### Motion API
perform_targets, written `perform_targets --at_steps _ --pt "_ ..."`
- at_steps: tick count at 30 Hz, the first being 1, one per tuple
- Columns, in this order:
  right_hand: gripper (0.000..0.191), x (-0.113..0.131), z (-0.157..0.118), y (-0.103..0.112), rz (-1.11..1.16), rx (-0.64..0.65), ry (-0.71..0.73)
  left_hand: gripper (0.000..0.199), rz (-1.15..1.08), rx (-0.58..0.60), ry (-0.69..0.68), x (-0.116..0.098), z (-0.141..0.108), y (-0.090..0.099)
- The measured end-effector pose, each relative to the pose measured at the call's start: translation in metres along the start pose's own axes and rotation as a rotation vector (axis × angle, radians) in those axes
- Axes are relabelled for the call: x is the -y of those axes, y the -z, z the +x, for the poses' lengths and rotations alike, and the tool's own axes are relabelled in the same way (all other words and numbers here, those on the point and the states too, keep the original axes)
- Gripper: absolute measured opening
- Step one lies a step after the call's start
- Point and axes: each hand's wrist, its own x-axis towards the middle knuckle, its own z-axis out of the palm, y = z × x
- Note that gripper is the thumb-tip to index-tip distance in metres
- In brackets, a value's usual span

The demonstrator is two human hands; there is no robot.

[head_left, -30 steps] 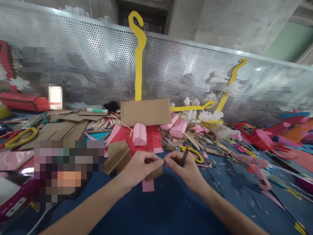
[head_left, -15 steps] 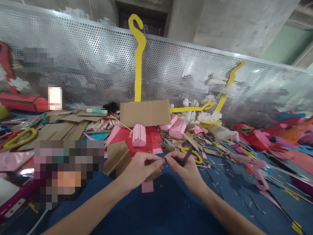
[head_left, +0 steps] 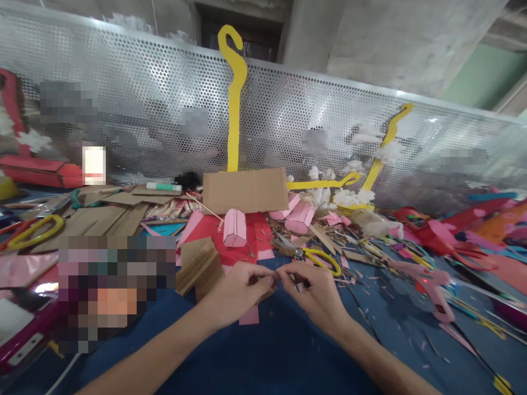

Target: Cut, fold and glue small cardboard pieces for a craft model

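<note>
Over blue table [head_left: 284, 354], left hand [head_left: 242, 291], right hand [head_left: 315, 291]: each grip pinched closed, contents unclear.

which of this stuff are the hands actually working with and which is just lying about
Probably in use:
left hand and right hand, fingertips close together; anything pinched is too small to tell
pink strip by the left hand

Lying about:
yellow-handled scissors
glue gun
pink box
cardboard sheet
</note>
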Motion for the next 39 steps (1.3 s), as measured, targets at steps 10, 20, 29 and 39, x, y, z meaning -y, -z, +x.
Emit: perform_targets --at_steps 10,20,29,39 --pt "0.026 -0.008 0.007 -0.004 0.345 0.059 -0.135 0.036 0.061 -0.151 -0.014 -0.007 0.002 0.006" --pt "0.026 -0.005 0.006 -0.007 0.377 0.081 -0.198 0.044 -0.222 -0.059 0.13 0.0 0.002 0.002" --pt "0.016 0.001 0.001 -0.008 0.17 0.031 -0.078 0.029 -0.232 -0.085 0.133 0.0 0.003 0.0" --pt "0.027 -0.002 -0.001 -0.007 0.031 -0.048 0.397 0.031 -0.277 -0.17 0.221 0.001 0.005 0.0"
